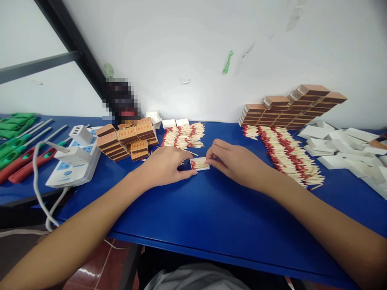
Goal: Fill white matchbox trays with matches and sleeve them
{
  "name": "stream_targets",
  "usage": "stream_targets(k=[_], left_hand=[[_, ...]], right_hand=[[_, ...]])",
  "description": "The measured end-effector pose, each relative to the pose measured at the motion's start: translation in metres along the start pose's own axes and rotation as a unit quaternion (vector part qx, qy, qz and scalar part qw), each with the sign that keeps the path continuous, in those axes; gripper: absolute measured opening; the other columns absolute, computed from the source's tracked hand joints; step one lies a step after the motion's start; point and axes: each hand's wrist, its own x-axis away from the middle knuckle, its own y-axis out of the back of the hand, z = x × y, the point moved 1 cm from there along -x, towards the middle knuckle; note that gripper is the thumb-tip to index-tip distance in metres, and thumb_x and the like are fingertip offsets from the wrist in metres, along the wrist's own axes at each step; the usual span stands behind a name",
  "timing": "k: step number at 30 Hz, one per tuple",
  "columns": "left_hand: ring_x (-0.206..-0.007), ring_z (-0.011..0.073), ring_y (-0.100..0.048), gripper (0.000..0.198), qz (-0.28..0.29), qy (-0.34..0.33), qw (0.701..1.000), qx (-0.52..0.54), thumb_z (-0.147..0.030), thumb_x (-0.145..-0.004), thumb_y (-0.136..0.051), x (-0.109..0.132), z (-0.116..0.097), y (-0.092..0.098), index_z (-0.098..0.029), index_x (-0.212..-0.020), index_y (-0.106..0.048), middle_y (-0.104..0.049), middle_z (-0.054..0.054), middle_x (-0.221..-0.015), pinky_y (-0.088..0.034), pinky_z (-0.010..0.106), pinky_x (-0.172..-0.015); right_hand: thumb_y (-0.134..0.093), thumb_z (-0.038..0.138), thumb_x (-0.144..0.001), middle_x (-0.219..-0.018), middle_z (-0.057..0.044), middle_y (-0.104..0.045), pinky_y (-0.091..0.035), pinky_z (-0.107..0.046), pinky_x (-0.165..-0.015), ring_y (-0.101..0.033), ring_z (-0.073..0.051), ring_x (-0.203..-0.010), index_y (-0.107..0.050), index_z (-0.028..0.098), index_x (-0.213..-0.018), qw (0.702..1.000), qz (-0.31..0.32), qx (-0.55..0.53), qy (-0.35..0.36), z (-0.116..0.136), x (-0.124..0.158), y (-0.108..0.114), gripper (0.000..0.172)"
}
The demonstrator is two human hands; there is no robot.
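A small white matchbox tray lies on the blue table between my hands, partly filled with red-headed matches. My left hand holds its left end, thumb at the front corner and fingers behind. At the right end, my right hand has thumb and fingers pinched together against the tray; whatever is between those fingertips is hidden. Just behind my left hand is a pile of loose matches. A larger spread of matches lies to the right of my right hand.
Stacked matchboxes stand at left and back right. White empty trays are heaped at far right. A white power strip with a cable, and screwdriver-like tools with red and green handles, occupy the left. A wall borders the back.
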Motion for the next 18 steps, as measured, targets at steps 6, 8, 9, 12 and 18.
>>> stream_targets(k=[6,8,9,12,18], left_hand=[[-0.067,0.0184,-0.063,0.034,0.001,-0.007,1.000,0.004,-0.050,-0.094,-0.067,0.000,-0.001,0.001,-0.020,-0.108,-0.076,-0.072,0.003,-0.077,-0.034,0.029,-0.060],[-0.065,0.0178,-0.063,0.033,0.003,-0.011,1.000,0.008,-0.048,-0.094,-0.068,0.000,-0.001,0.002,-0.020,-0.110,-0.076,-0.071,0.002,-0.075,-0.033,0.029,-0.060],[-0.065,0.0177,-0.063,0.033,0.004,-0.013,1.000,0.010,-0.048,-0.094,-0.068,0.000,-0.001,0.002,-0.021,-0.111,-0.076,-0.071,0.002,-0.075,-0.033,0.029,-0.059],[-0.066,0.0176,-0.064,0.033,0.010,-0.015,1.000,0.010,-0.047,-0.094,-0.068,0.000,-0.001,0.003,-0.021,-0.112,-0.076,-0.071,0.002,-0.076,-0.033,0.029,-0.058],[-0.063,0.0169,-0.061,0.034,0.012,-0.019,1.000,0.010,-0.050,-0.094,-0.068,0.000,-0.001,0.002,-0.019,-0.109,-0.075,-0.070,0.002,-0.074,-0.032,0.029,-0.058]], right_hand=[[-0.043,0.031,-0.109,-0.099,-0.008,-0.065,-0.045,-0.035,-0.077,-0.061,-0.021,-0.085,-0.066,0.021,-0.106,0.994,-0.080,-0.069,-0.015,-0.009,-0.009,-0.013,0.025],[-0.045,0.029,-0.108,-0.102,-0.008,-0.065,-0.046,-0.034,-0.080,-0.062,-0.021,-0.089,-0.069,0.022,-0.112,0.991,-0.076,-0.106,0.010,-0.015,-0.014,-0.020,0.026],[-0.047,0.029,-0.107,-0.102,-0.008,-0.065,-0.047,-0.034,-0.080,-0.062,-0.021,-0.090,-0.071,0.023,-0.114,0.990,-0.066,-0.122,0.022,-0.018,-0.017,-0.024,0.025],[-0.056,0.029,-0.103,-0.099,-0.007,-0.064,-0.047,-0.033,-0.078,-0.061,-0.020,-0.086,-0.075,0.024,-0.112,0.987,-0.051,-0.151,0.023,-0.023,-0.025,-0.031,0.022],[-0.074,0.027,-0.090,-0.086,-0.002,-0.064,-0.044,-0.030,-0.069,-0.056,-0.016,-0.071,-0.075,0.022,-0.090,0.981,-0.087,-0.167,-0.039,-0.022,-0.036,-0.035,0.005]])
